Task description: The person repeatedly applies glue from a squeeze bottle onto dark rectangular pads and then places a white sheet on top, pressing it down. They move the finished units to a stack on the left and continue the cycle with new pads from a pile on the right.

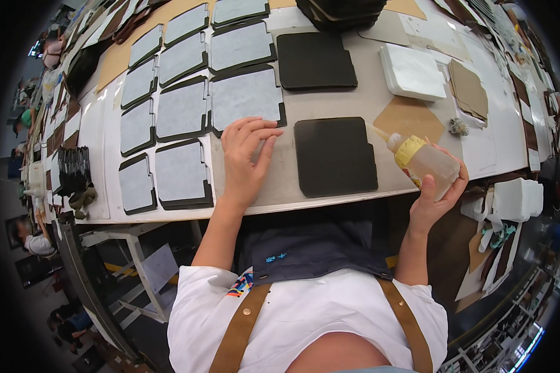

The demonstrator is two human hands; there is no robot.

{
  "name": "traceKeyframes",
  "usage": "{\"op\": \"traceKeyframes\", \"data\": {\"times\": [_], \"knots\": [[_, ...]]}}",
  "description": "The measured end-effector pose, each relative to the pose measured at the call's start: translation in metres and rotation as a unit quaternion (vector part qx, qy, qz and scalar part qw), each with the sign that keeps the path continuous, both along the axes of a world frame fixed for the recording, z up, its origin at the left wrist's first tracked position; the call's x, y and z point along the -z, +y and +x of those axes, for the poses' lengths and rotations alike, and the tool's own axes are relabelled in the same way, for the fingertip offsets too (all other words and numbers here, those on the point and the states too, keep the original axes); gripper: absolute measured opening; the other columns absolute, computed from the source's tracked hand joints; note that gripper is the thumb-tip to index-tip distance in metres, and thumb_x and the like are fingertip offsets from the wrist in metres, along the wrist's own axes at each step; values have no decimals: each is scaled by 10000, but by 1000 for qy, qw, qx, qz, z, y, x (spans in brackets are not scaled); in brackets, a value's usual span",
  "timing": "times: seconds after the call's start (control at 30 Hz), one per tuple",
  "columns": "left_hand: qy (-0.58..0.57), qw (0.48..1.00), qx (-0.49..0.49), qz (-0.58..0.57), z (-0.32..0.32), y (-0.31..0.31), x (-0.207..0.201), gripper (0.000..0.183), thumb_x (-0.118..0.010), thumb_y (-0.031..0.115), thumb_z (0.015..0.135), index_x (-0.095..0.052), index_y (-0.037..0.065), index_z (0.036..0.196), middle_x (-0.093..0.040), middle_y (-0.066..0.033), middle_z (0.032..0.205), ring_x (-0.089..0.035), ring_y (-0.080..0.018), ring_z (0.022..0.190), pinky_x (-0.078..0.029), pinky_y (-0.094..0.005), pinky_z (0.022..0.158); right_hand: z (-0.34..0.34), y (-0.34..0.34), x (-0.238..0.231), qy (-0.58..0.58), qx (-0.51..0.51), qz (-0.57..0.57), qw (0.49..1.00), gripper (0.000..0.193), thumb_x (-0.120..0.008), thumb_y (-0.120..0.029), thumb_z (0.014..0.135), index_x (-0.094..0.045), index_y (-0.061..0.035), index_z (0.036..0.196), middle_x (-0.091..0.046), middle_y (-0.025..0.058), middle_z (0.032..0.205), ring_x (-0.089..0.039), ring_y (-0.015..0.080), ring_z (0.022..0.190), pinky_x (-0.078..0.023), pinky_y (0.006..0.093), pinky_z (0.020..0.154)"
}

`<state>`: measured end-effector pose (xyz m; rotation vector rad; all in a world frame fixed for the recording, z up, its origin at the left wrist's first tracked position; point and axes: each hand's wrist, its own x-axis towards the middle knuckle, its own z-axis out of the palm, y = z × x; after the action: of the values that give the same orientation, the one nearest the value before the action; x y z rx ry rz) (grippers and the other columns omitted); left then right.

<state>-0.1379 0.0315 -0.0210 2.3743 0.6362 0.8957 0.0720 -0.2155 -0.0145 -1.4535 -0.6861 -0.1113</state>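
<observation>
My right hand (pixel 438 186) is wrapped round a squeeze bottle (pixel 424 163) with a yellow label and a pale nozzle tip. The bottle is tilted, its tip pointing up and left toward a black panel (pixel 336 156) with a notched right edge. This panel lies flat near the table's front edge. My left hand (pixel 249 152) is raised over the table with nothing in it, fingers partly bent and apart. It is left of the panel, close to rows of black panels faced with light grey sheets (pixel 246 93). Another bare black panel (pixel 316 60) lies farther back.
A stack of white sheets (pixel 412 70) stands at the back right, beside brown card pieces (pixel 468 90). A tan card (pixel 409 118) lies behind the bottle. At the far side is a dark stack (pixel 342 12). Black pieces (pixel 74 171) are bunched at the left, and people show beyond.
</observation>
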Motion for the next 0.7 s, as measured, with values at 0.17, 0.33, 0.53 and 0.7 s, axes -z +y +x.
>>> {"op": "traceKeyframes", "data": {"times": [0.17,0.33,0.53,0.7], "knots": [[-3,1000,2,-2,0,0,0,135,-665,70,888,-742,101,995,-700,-17,1083,-573,-250,1156,-344,-415,1045,-1,1,0,-5,1,-2,1000,631,-766,-277,891,-380,-17,1318,-548,195,1264,-591,323,1209,-428,450,1089],[-1,1000,-1,-6,0,0,0,132,-660,71,893,-741,102,993,-700,-15,1079,-573,-248,1157,-342,-412,1045,-3,4,-1,-24,-9,-6,1000,641,-763,-294,897,-373,-11,1319,-541,195,1263,-591,326,1210,-431,455,1088],[-4,1000,-1,-2,0,0,1,129,-661,69,892,-739,101,989,-701,-16,1078,-577,-247,1151,-344,-412,1042,-3,4,-1,-34,-13,-13,999,644,-755,-291,902,-359,-9,1324,-536,211,1267,-588,348,1211,-432,482,1094],[-6,1000,-2,1,0,0,1,123,-661,67,892,-738,98,982,-701,-16,1078,-579,-248,1146,-350,-410,1031,-3,4,1,-49,-23,-7,999,650,-760,-272,898,-351,-16,1333,-537,222,1269,-587,367,1209,-439,506,1092]]}}
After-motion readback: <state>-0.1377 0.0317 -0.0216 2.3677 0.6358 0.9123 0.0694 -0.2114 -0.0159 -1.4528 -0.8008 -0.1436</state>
